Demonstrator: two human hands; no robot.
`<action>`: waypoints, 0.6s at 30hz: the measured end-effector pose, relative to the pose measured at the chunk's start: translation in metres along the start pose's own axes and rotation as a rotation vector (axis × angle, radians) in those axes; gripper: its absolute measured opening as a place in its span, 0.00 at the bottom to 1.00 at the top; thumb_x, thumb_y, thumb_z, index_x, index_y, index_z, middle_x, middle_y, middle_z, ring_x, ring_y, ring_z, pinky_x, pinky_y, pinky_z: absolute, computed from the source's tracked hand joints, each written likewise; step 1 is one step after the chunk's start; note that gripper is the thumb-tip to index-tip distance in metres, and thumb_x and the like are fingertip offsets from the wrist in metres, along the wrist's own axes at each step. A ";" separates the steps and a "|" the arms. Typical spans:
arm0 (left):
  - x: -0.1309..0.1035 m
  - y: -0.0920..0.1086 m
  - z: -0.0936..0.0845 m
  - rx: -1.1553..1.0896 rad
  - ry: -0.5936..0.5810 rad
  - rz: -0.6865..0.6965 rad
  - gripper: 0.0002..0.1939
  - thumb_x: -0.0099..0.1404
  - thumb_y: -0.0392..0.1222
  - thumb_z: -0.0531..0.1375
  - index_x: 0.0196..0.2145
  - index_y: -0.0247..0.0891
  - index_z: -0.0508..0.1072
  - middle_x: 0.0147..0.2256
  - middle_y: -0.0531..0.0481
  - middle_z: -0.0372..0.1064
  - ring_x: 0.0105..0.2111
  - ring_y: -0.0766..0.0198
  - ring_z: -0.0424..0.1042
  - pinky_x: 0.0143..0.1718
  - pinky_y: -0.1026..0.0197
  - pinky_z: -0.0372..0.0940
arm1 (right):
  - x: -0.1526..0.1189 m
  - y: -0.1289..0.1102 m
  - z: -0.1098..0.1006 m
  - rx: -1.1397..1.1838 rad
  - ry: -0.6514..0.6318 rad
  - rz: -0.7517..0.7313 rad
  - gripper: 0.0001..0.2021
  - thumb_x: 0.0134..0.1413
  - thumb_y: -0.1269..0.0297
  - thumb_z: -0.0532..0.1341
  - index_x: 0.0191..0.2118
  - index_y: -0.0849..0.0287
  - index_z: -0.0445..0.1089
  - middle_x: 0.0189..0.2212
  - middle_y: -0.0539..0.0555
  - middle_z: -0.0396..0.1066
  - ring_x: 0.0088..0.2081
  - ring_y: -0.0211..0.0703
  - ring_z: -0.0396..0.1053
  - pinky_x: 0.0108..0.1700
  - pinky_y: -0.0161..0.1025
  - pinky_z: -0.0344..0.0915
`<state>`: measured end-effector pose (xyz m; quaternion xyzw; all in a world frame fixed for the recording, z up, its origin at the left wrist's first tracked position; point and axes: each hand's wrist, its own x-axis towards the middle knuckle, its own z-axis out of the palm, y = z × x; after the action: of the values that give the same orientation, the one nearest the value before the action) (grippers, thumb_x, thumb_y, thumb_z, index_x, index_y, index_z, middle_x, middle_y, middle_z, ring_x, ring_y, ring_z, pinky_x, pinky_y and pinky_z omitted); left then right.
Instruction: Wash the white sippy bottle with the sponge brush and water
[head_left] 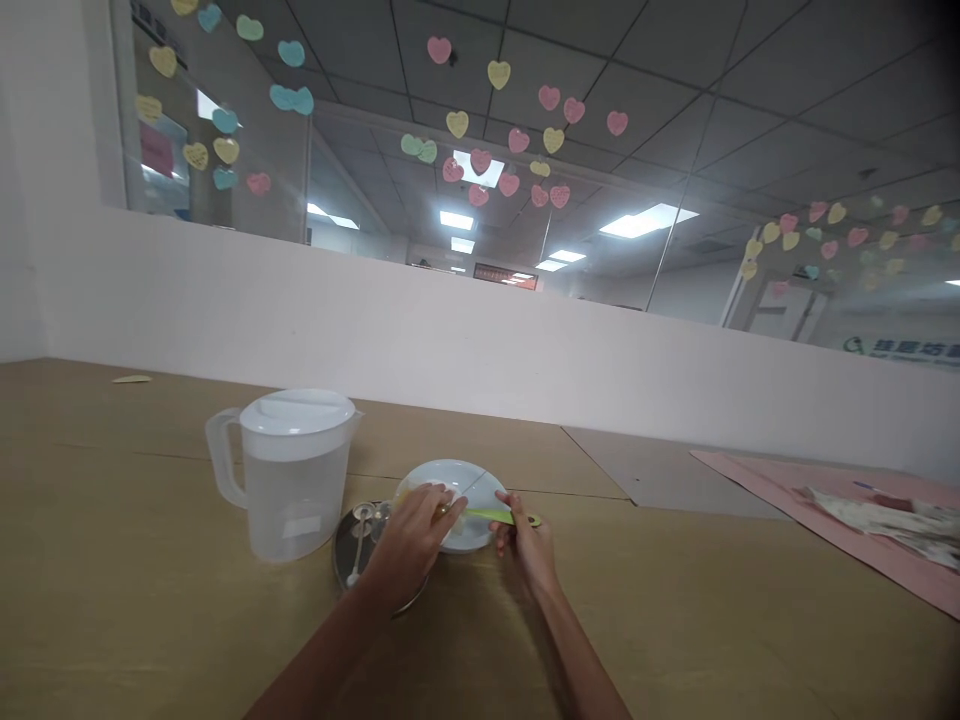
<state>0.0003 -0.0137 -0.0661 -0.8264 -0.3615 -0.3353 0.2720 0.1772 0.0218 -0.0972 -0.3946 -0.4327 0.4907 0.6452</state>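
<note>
A white plate [466, 482] lies on the wooden table, partly behind my hands. My right hand [525, 540] grips a green-handled tool [491, 515] near the handle's end, over the plate's right side. Over the plate's left side, my left hand [416, 528] has its fingers bent round a small brownish thing that is too small to make out. Beneath and left of that hand sits a round metal tray [346, 545], holding small clear dishes and a white spoon-like stick [358, 545].
A lidded clear plastic pitcher [296, 490] stands left of the tray. Farther right, a pink mat [810, 530] carries a crumpled white cloth [885, 520] and a pen. A low white wall [450, 345] with windows above it borders the table's back.
</note>
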 end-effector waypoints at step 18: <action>-0.008 -0.013 -0.005 0.056 0.094 -0.004 0.19 0.62 0.30 0.48 0.50 0.38 0.65 0.46 0.44 0.66 0.51 0.56 0.60 0.53 0.51 0.58 | -0.012 -0.001 0.014 0.243 -0.166 0.191 0.21 0.35 0.49 0.66 0.29 0.65 0.71 0.18 0.51 0.70 0.17 0.32 0.63 0.16 0.27 0.58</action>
<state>-0.0160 -0.0129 -0.0663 -0.8009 -0.3593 -0.3641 0.3112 0.1621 0.0113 -0.0940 -0.3111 -0.3826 0.6293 0.6007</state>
